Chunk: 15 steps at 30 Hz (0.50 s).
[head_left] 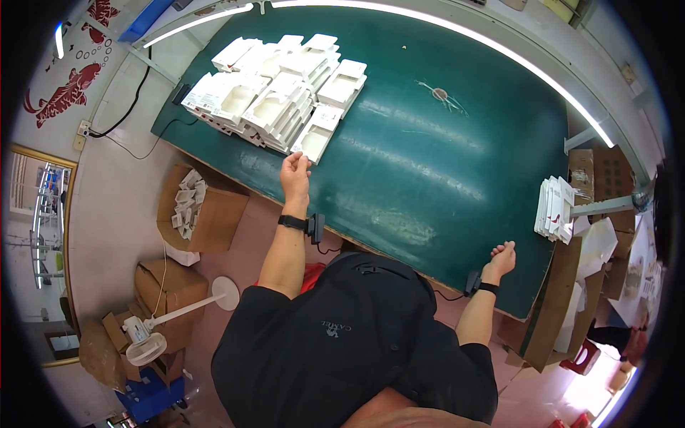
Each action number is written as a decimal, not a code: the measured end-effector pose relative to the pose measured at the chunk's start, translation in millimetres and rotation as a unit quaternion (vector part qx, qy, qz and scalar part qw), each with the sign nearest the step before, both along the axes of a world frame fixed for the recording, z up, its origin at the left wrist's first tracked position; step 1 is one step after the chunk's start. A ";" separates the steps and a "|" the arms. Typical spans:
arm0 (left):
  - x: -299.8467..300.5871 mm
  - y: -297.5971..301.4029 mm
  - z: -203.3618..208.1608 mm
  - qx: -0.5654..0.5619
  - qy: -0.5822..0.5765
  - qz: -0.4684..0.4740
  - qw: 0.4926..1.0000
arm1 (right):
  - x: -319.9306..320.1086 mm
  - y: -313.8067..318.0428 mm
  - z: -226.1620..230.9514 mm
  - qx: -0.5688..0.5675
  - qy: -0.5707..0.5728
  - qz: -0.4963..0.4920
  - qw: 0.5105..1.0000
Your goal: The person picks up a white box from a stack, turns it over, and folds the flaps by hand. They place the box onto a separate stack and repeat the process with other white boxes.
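Note:
My left hand [295,175] is at the near corner of a white shallow box tray [317,133], its fingers curled together; whether they grip that corner I cannot tell. This tray lies at the right front of a large pile of similar white trays [267,96], stacked in several layers on the green table [399,164]. Far from the pile, my right hand [502,260] hovers by the table's right front edge. Its fingers are curled in, with no object visible in them. Each wrist wears a black strap with a small device.
A stack of flat white pieces [555,209] stands at the table's right edge, beside an open cardboard box [553,303]. Left of the table, a carton [214,214] holds white pieces. A white fan [146,339] stands among boxes. A lit metal frame [457,36] arches over the far side.

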<state>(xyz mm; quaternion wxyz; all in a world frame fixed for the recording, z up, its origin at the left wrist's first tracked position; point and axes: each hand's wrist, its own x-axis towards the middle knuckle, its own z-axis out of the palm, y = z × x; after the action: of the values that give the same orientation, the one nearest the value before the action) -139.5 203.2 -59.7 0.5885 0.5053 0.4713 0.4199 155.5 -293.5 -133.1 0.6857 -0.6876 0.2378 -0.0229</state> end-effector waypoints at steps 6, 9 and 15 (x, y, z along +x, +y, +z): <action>3.8 52.5 -42.9 0.263 0.291 -0.060 0.918 | -51.9 51.0 3.9 0.009 0.010 0.075 0.997; 12.0 63.7 -47.7 0.311 0.389 -0.103 0.861 | -70.5 69.2 11.9 0.011 0.009 0.123 0.992; 19.1 69.7 -45.6 0.222 0.499 -0.105 0.831 | -94.8 94.4 19.6 -0.003 -0.009 0.162 0.987</action>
<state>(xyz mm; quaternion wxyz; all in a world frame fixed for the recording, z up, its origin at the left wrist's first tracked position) -120.4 272.8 -105.3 0.1854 0.8093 0.5396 0.1396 60.7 -199.1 -113.5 0.6805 -0.7187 0.1171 0.0818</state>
